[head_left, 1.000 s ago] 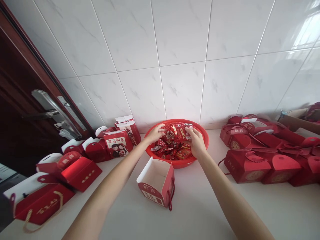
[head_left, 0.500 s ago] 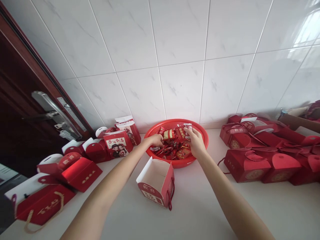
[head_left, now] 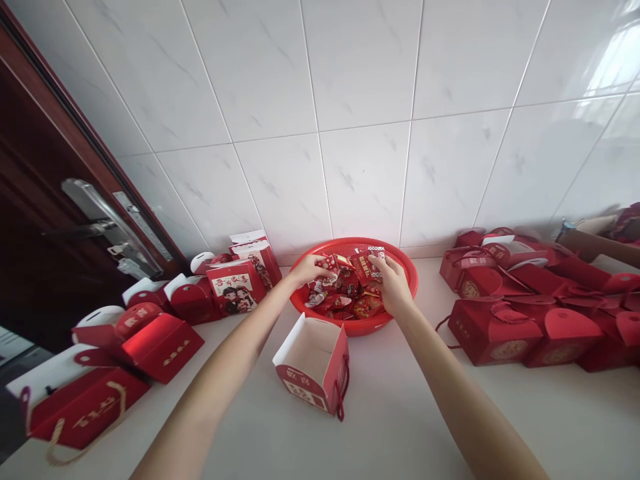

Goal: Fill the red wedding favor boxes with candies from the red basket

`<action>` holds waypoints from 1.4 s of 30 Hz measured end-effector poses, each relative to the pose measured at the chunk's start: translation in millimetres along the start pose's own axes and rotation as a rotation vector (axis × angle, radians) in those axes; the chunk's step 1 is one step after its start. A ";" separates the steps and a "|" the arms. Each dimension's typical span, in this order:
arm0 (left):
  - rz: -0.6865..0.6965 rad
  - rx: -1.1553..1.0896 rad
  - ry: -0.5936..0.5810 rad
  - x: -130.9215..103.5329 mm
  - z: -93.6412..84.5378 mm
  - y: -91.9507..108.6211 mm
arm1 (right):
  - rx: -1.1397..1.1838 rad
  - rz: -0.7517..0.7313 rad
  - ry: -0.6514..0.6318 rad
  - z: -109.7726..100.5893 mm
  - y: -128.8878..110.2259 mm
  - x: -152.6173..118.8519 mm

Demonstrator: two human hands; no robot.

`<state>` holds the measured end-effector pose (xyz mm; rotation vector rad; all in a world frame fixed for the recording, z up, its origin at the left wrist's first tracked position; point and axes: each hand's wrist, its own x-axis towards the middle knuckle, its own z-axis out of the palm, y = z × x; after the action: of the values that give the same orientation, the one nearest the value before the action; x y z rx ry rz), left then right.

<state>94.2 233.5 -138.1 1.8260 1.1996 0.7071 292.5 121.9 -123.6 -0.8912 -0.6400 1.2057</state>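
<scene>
A red plastic basket (head_left: 409, 280) full of wrapped sweets (head_left: 345, 293) stands against the tiled wall. Over its left side, my left hand (head_left: 309, 269) pinches a red sweet packet with white dots (head_left: 327, 264). On the right side of the basket, my right hand (head_left: 391, 279) is closed on a red snack packet with gold print (head_left: 367, 264); its fingertips are partly hidden. In front of the basket sits an open red gift box (head_left: 313, 367), white inside, with a dark red cord on its right side. Its inside looks bare as far as I see.
Several red gift boxes (head_left: 165, 347) stand at the left, near a dark door with a metal handle (head_left: 107, 227). Many more red boxes (head_left: 495, 331) are packed at the right, beside a cardboard carton (head_left: 585, 240). A tiled wall (head_left: 365, 173) rises behind.
My left hand has risen slightly from the sweets and now holds up the white-dotted packet. The yellow-banded packet beside it is more covered. My right hand has hardly moved.
</scene>
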 end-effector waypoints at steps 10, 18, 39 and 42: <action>0.023 -0.241 0.077 -4.4 -0.7 2.1 | 0.014 -0.004 -0.007 -1.0 2.7 1.7; -0.003 -0.019 0.198 -7.6 -0.9 5.0 | 0.050 0.026 0.026 -0.8 1.6 5.4; 0.220 0.332 0.168 -27.2 -4.4 26.7 | 0.039 -0.006 0.011 -2.2 3.1 3.9; 0.244 0.369 -0.012 -23.4 11.0 33.1 | 0.055 -0.014 0.034 -1.5 1.5 3.1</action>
<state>109.1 201.3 -115.5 2.3092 1.1680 0.6361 293.8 124.6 -125.8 -0.8578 -0.5826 1.1876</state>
